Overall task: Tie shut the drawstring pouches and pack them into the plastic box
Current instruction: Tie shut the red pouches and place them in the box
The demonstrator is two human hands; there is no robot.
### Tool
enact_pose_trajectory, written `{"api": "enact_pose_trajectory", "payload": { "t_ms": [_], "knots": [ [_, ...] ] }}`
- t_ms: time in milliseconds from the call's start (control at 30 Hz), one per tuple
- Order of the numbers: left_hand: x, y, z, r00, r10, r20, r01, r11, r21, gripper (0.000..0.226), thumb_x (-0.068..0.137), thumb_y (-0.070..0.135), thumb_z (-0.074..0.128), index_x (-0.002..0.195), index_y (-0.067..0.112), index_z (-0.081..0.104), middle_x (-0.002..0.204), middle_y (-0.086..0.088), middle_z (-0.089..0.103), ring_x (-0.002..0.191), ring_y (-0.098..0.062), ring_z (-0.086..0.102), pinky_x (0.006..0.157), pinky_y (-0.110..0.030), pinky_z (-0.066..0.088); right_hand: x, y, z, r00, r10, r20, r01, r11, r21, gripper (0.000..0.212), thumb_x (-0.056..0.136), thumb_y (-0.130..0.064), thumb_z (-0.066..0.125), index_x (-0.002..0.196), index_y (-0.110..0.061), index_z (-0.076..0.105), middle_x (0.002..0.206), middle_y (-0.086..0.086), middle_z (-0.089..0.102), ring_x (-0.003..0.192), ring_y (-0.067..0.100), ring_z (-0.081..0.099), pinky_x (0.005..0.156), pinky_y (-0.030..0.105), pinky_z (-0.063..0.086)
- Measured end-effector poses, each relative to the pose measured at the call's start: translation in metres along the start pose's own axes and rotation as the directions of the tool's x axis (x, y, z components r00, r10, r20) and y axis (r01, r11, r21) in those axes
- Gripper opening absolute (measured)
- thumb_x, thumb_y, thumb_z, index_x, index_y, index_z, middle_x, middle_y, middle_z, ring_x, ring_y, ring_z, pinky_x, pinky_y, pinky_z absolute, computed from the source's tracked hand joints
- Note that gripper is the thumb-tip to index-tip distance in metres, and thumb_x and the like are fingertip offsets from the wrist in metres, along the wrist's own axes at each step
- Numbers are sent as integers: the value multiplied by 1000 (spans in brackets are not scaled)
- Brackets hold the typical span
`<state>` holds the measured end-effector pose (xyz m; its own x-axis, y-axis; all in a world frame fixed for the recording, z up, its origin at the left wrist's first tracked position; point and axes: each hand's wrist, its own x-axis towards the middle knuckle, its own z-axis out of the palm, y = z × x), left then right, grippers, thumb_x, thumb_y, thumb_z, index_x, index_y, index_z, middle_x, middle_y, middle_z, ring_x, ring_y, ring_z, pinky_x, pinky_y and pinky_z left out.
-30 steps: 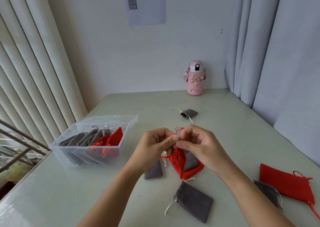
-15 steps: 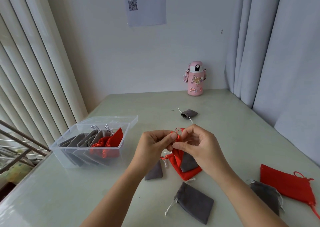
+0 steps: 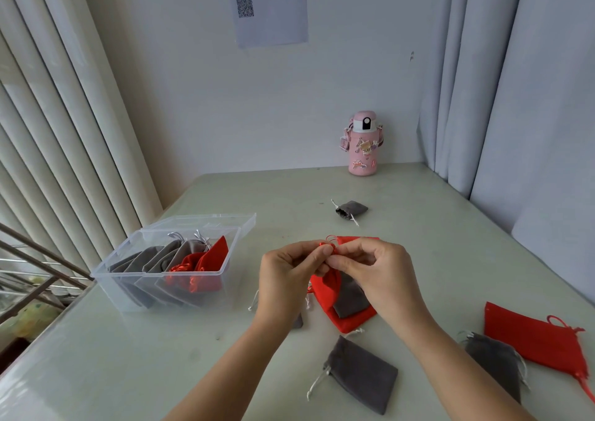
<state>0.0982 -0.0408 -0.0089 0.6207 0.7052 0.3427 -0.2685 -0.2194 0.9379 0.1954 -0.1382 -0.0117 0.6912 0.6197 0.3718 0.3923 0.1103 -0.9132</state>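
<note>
Pale table, white wall, vertical blinds, grey curtains.

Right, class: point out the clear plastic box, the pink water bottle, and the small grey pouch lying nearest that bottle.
clear plastic box [image 3: 145,273], head view, on its front rim.
pink water bottle [image 3: 363,150], head view, on the middle of its body.
small grey pouch [image 3: 352,208], head view, on the middle of its fabric.
</note>
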Motion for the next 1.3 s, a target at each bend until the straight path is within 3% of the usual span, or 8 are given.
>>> {"api": "enact_pose_trajectory", "payload": {
  "t_ms": [100,267,400,567,733,867,1067,1300],
  "knots": [
    [0,0,-1,1000,7,-11,-7,1000,-22,11,77,16,68,73,23,75,67,-2,71,60,-12,57,61,-22,52,-2,-4,0,997,-76,27,78,990,-116,5,77,-22,78,77,-18,74,71,-12,71,72,1,65,66,8,46],
    [4,2,-5,985,-97,140,120,978,-169,20,79,26,59,77,14,75,73,-5,70,67,-11,59,67,-22,50,-1,-4,2,946,-317,65,323,913,-250,9,82,-23,72,81,-13,72,76,-6,66,75,5,59,67,9,41],
    [7,5,-11,914,-158,374,272,923,-273,27,85,32,52,69,19,71,70,0,65,70,-10,62,71,-22,51,-1,-6,0,937,-326,123,345,917,-199,8,83,-27,64,79,-19,64,77,-8,60,77,7,58,70,11,41],
    [15,7,-29,847,-145,512,287,935,-210,32,74,49,73,75,18,66,68,2,55,71,-12,52,75,-23,48,-2,-9,2,932,-282,228,314,943,-115,9,84,-28,62,78,-34,59,79,-13,57,81,12,58,71,25,46],
    [20,13,-45,819,-172,547,232,972,-42,30,70,44,78,80,17,73,72,-1,65,73,-14,61,77,-26,53,-1,-4,3,912,-277,302,330,934,-137,10,87,-25,62,80,-31,58,78,-12,56,82,11,58,85,31,47],
    [20,17,-48,859,-150,490,132,989,72,18,74,16,69,86,2,74,71,-7,69,68,-15,63,72,-24,55,0,-1,1,910,-265,320,326,932,-156,13,88,-22,62,80,-31,56,78,-11,56,81,13,58,89,36,47],
    [18,20,-41,924,-42,380,-68,960,271,16,69,24,73,80,14,77,72,-10,71,58,-9,53,52,-20,44,-1,-2,1,929,-217,299,272,949,-159,11,83,-27,57,73,-31,53,74,-11,54,72,9,51,71,30,44],
    [12,21,-39,926,81,369,-274,817,507,6,76,14,77,81,14,76,73,7,73,69,-4,67,68,-15,53,-1,4,1,945,-171,278,221,962,-162,26,85,-10,64,68,-27,54,68,-14,57,68,5,54,66,16,42]
  ]
}}
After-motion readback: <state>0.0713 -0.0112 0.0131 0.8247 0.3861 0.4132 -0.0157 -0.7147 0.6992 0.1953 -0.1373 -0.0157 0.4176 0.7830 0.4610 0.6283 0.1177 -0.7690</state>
